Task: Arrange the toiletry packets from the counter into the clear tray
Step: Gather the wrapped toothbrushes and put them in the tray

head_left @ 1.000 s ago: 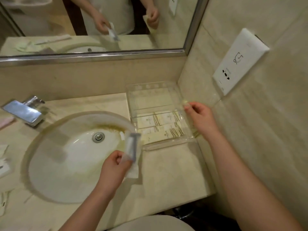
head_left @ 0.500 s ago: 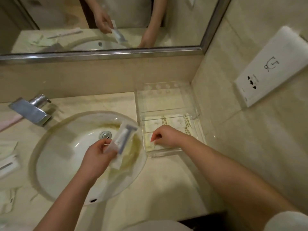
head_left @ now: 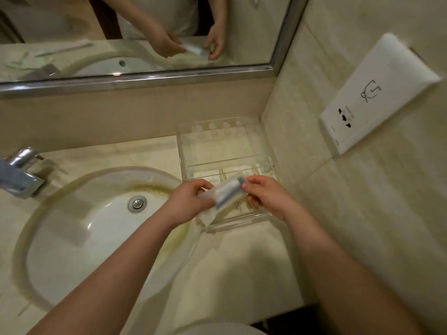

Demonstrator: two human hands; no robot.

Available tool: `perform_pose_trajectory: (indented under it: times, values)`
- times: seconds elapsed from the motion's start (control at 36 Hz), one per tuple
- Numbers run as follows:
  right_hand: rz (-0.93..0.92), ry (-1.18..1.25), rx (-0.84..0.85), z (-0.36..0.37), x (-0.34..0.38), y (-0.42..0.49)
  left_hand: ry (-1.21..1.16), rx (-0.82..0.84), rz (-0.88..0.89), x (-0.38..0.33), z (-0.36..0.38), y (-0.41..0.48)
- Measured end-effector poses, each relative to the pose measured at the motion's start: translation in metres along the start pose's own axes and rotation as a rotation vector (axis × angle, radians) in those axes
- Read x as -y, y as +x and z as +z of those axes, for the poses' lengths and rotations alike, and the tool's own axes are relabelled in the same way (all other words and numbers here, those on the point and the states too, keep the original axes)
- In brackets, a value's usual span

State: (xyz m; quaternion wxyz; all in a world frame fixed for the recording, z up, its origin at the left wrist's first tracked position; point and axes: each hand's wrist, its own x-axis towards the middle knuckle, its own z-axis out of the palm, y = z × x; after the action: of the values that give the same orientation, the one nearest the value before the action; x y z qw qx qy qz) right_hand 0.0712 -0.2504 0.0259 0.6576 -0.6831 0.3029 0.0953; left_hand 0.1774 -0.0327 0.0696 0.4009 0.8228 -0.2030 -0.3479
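Head view: a see-through toiletry packet (head_left: 227,191) with a blue-and-white item inside is held tilted just above the near end of the clear tray (head_left: 219,151). The tray stands on the bench (head_left: 242,262) in the wall corner, at 1 o'clock from the sink (head_left: 92,228). The left hand (head_left: 189,203) has its fingers (head_left: 204,187) clamped on the packet's lower end. The right hand (head_left: 269,198) pinches the upper end with its fingers (head_left: 252,183). More packets (head_left: 244,170) lie flat in the tray's near compartment. The faucet (head_left: 19,175) is at 9 o'clock, the socket plate (head_left: 377,97) at 2 o'clock and the mirror (head_left: 145,32) at 12.
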Motion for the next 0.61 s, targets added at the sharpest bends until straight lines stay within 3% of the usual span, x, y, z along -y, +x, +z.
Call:
perform_pose_trajectory:
  times: [0.17, 0.33, 0.5, 0.61]
  values:
    - [0.145, -0.141, -0.237, -0.011, -0.014, 0.002, -0.246, -0.292, -0.250, 0.026, 0.035, 0.018]
    - [0.144, -0.409, -0.380, -0.002, -0.018, 0.013, -0.253, -0.574, -0.260, 0.027, 0.052, 0.030]
    - [0.151, -0.597, -0.391, 0.002, -0.015, 0.017, -0.066, -0.600, -0.152, 0.024, 0.054, 0.033]
    - [0.172, -0.663, -0.393, 0.004, -0.012, 0.018, 0.206, -0.481, -0.099, 0.026, 0.055, 0.031]
